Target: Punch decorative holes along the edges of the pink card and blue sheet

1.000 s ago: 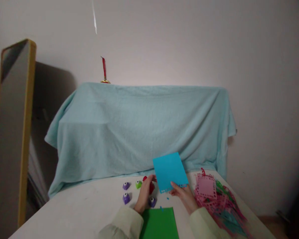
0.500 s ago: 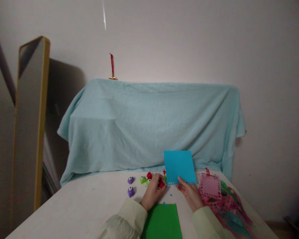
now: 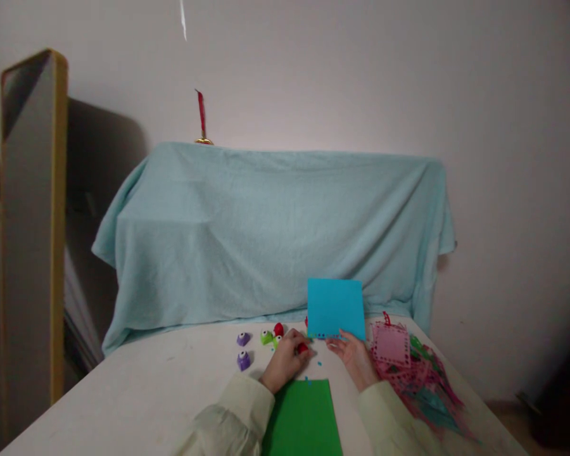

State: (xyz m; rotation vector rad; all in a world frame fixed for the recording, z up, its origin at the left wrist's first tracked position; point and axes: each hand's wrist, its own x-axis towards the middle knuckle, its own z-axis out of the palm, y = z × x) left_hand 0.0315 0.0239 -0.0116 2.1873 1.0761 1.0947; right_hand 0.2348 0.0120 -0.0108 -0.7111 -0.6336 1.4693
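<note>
My right hand point(image 3: 352, 358) pinches the lower edge of a bright blue paper sheet point(image 3: 335, 308) and holds it upright above the white table point(image 3: 161, 399); small holes run along the sheet's bottom edge. My left hand point(image 3: 285, 360) is closed around a small red paper punch point(image 3: 303, 347) just left of the sheet's lower corner. A green paper sheet point(image 3: 303, 418) lies flat in front of me between my forearms. Tiny blue paper bits point(image 3: 319, 364) lie on the table under the sheet.
Two purple punches point(image 3: 242, 360), a green punch point(image 3: 266, 337) and another red punch point(image 3: 278, 329) stand left of my left hand. A heap of punched pink and teal sheets point(image 3: 408, 373) lies at the right. A pale blue cloth point(image 3: 275, 234) covers something behind the table; a tall mirror point(image 3: 28, 234) leans at left.
The blue sheet has turned from tilted to squarely upright. My left hand moved right from among the punches and closed on the red punch by the sheet's lower left corner.
</note>
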